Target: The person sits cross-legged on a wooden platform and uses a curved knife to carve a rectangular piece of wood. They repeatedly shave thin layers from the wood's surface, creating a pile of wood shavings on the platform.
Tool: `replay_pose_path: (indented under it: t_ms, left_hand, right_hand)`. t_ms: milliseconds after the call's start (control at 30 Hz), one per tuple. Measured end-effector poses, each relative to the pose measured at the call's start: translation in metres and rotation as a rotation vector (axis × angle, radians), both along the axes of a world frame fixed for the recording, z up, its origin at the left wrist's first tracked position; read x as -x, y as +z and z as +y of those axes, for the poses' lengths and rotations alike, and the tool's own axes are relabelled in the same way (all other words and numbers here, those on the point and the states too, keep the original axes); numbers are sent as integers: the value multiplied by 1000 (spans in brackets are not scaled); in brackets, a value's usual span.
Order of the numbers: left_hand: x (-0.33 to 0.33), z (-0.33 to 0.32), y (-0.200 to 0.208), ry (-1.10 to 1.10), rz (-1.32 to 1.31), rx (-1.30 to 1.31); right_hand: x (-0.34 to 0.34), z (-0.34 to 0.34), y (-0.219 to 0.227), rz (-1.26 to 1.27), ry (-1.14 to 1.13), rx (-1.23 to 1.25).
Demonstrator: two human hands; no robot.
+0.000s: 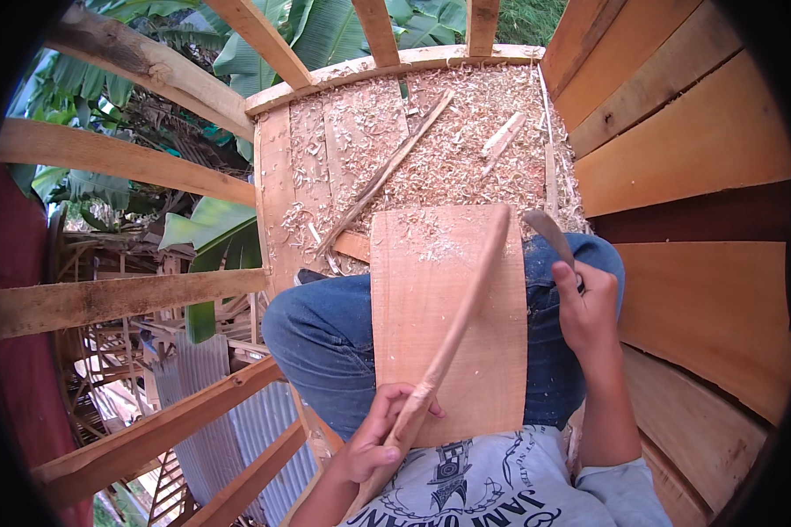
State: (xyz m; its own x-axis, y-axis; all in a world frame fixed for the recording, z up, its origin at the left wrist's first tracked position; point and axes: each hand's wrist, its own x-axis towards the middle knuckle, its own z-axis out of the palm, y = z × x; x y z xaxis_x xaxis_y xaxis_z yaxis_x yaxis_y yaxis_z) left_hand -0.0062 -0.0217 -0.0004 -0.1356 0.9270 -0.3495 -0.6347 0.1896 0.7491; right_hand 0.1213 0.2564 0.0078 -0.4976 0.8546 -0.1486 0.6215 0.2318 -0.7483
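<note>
A long, slightly bent wooden stick [466, 321] slants across my lap, its far end close to the board's top edge. My left hand [380, 435] is closed round the stick's lower part, near my shirt. In my right hand [586, 303] is a knife [550, 234] with a curved dark blade, gripped by its handle, which my fingers mostly hide. The blade points up and left, apart from the stick's tip. Under the stick, a flat wooden board [413, 307] rests over my thighs, with a few shavings on its upper part.
Curled wood shavings [360, 114] cover much of the plank floor ahead. A thin strip of wood [387, 171] and a pale offcut [503, 136] lie among them. Wooden rails [123, 294] fence the left and far sides; a plank wall [694, 140] stands at the right.
</note>
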Motion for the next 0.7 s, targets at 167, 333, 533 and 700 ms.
replay_pose_path:
  t_ms: [167,333,533,700]
  left_hand:
    - [3,5,7,21,9,73]
    - [-3,8,13,15,23,109]
    - [-3,8,14,14,40,113]
    - [0,2,11,-46,116,57]
  right_hand:
    - [-14,-27,-5,71,334,-113]
    - [-6,-47,-10,1,462,-203]
    - [6,-13,-17,-107,292,-361]
    - [-6,32,-21,-90,36,-289]
